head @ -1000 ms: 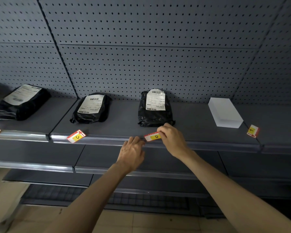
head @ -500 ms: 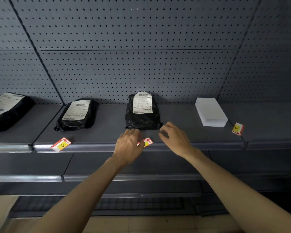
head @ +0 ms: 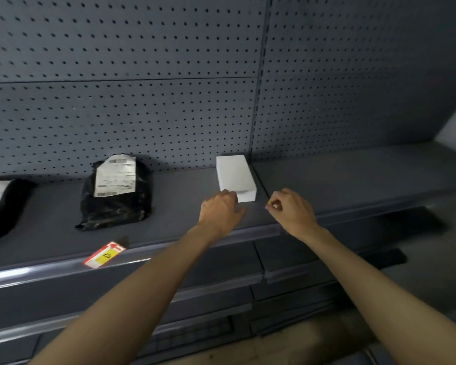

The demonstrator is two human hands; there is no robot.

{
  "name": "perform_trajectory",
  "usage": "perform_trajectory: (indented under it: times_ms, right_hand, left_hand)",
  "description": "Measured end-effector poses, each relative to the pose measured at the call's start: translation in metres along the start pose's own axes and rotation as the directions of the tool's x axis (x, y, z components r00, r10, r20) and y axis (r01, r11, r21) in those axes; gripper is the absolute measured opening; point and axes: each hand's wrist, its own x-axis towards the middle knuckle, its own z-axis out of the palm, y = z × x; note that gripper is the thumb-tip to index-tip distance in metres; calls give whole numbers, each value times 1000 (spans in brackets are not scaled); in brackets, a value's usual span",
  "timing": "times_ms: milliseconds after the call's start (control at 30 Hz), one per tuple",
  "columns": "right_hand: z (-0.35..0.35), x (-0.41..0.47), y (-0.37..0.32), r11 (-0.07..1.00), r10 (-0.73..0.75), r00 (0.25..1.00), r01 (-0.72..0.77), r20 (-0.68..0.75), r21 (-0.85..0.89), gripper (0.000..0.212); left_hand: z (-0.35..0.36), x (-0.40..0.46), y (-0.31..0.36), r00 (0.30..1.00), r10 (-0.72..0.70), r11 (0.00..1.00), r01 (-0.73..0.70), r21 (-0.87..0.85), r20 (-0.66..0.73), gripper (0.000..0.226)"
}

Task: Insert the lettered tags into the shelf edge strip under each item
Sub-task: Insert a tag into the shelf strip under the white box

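Note:
My right hand (head: 291,210) is pinched on a small tag (head: 269,206), of which only a yellow sliver shows between the fingertips. It hovers just right of the white box (head: 234,176) on the grey shelf. My left hand (head: 220,210) rests with loosely curled fingers at the box's near left corner and holds nothing I can see. A red, white and yellow tag marked D (head: 104,255) lies loose on the shelf edge strip (head: 50,270), in front of a black parcel (head: 116,198) with a white label.
A second black parcel (head: 0,204) lies at the far left, cut off by the frame. A perforated grey back panel (head: 169,101) rises behind the shelf. Lower shelves (head: 221,293) sit below, with pale floor beneath.
Both hands have left the D tag on the strip and moved right to the white box. My right hand has closed on the tag that lay to the right of the box.

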Motion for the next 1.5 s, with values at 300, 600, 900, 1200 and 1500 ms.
perform_trajectory:
  times_ms: [300, 600, 900, 1200, 1500]
  right_hand:
    - [0, 15, 73, 993, 122, 993, -122, 1, -1, 16]
    - [7, 17, 81, 985, 142, 989, -144, 29, 95, 15]
    - [11, 16, 73, 947, 224, 970, -239, 89, 215, 17]
    - [12, 22, 67, 923, 363, 925, -374, 113, 95, 31]
    - [20, 37, 52, 846, 529, 824, -532, 203, -45, 32]
  left_hand:
    - [74, 57, 84, 982, -153, 983, 140, 119, 108, 46]
    - [91, 67, 101, 927, -354, 934, 342, 104, 123, 44]
    - [90, 66, 94, 933, -347, 936, 337, 104, 98, 39]
    - [90, 67, 98, 915, -385, 923, 379, 71, 122, 24]
    - [98, 67, 112, 860, -494, 861, 504, -64, 129, 29]
